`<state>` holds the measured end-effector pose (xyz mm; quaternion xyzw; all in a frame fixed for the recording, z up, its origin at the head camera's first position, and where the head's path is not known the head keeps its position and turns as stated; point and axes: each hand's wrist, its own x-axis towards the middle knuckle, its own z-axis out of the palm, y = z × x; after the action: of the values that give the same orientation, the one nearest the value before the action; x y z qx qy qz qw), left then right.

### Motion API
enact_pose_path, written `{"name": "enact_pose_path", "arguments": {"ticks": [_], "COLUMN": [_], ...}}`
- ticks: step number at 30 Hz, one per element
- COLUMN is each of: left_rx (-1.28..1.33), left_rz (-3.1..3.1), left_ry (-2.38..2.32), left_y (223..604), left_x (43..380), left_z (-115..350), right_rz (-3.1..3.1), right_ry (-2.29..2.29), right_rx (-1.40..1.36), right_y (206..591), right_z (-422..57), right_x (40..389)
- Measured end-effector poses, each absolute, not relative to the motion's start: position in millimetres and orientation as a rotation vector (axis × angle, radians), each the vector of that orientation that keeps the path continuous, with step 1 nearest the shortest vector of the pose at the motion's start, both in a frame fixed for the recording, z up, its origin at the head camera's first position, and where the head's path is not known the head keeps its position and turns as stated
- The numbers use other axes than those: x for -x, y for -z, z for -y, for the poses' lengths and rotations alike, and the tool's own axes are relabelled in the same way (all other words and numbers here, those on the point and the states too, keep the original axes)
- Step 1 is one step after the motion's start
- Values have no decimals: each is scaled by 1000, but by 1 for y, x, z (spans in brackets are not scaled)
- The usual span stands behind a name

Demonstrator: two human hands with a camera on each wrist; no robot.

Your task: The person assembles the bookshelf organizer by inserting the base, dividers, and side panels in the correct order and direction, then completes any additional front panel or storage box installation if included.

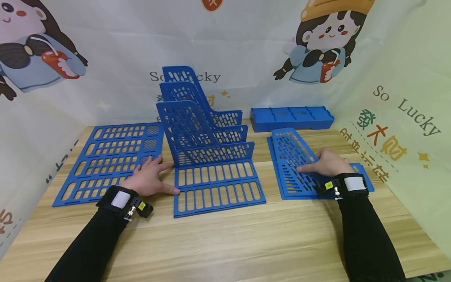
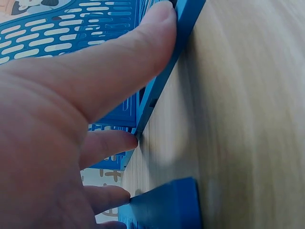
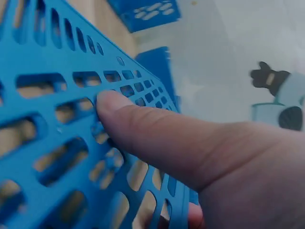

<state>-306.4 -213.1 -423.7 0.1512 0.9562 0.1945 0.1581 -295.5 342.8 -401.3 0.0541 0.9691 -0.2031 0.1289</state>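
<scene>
A blue slotted file rack [image 1: 183,117] with three upright dividers stands on a slotted base [image 1: 220,182]. My left hand [image 1: 148,178] lies with fingers spread at the base's left side. Its thumb [image 2: 143,47] rests on the base's edge, and another fingertip comes right at the rack's lower edge. At the right, my right hand [image 1: 330,162] pinches a blue perforated side panel [image 1: 296,172], thumb [image 3: 143,124] on its face and fingers behind it, mostly hidden. That panel overlaps other flat blue panels [image 1: 364,176] beneath.
A large slotted blue panel [image 1: 116,135] lies flat at the left, near the left fingertips. At the back right sits a long blue box-like piece [image 1: 292,124]. A printed cloth [image 1: 243,47] hangs behind the wooden table [image 1: 225,246].
</scene>
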Motion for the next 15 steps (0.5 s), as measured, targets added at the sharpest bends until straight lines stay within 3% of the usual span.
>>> {"name": "enact_pose_path", "arguments": {"ticks": [7,15], "left_rx": [-452,-468], "left_rz": [-2735,-2742], "left_ry": [-601,-624], "left_y": [428,446], "left_x": [310,320], "left_z": [216,226], "right_rz": [-2848,-3164], "right_ry": [858,1011], "right_rx": [-21,286], "right_y": [380,387], "right_z": [-344,-292], "right_x": [287,289]}}
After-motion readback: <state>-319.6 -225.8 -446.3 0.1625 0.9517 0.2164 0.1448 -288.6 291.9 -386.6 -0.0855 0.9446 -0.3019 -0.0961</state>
